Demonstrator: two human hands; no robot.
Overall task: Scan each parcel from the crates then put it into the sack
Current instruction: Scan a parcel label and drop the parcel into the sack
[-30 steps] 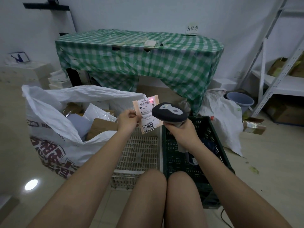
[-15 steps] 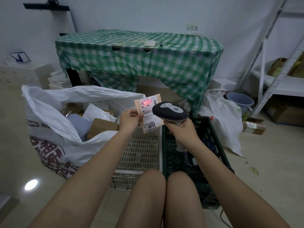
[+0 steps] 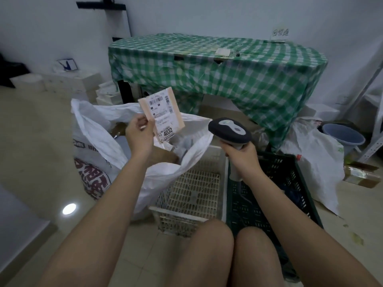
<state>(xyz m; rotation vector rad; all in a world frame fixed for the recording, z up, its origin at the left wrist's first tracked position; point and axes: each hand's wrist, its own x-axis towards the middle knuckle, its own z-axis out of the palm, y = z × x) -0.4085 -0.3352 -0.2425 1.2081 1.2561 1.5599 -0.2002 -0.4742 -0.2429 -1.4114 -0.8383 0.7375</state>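
Parcel point(image 3: 161, 115) | left fingers point(image 3: 143, 122) pinch edge | right hand point(image 3: 241, 155) grips scanner point(image 3: 229, 130)

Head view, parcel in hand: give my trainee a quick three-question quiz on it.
1. True or false: the left hand holds the parcel above the open sack.
2. What does the right hand grip? A) the barcode scanner B) the blue bucket C) the white crate
3. Which large number is printed at the bottom of the parcel's label?

Key: 1 true; 2 A; 3 4032.
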